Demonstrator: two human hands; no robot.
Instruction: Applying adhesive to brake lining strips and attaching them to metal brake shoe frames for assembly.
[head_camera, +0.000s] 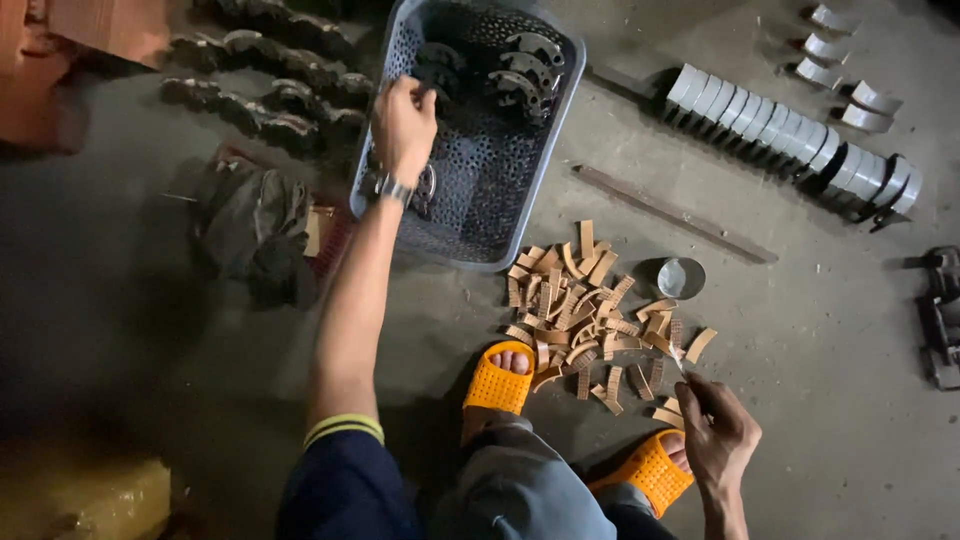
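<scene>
My left hand (403, 120) reaches into a grey perforated plastic basket (560, 110) and closes on a dark curved metal brake shoe (438, 75). More brake shoes (528, 62) lie at the basket's far end. My right hand (718, 430) hovers low near my right orange sandal (648, 472), fingers pinched on a small thin tool or brush whose tip points at the pile. A pile of tan curved lining strips (585, 310) lies on the floor in front of my left sandal (498, 378).
A row of white-lined brake shoes (790, 130) stands at the right, loose ones (850, 60) beyond. Dark shoes (270, 85) are stacked at the upper left. A small metal cup (682, 277), a flat bar (670, 212), a crumpled cloth (250, 225) and a machine part (942, 320) sit around.
</scene>
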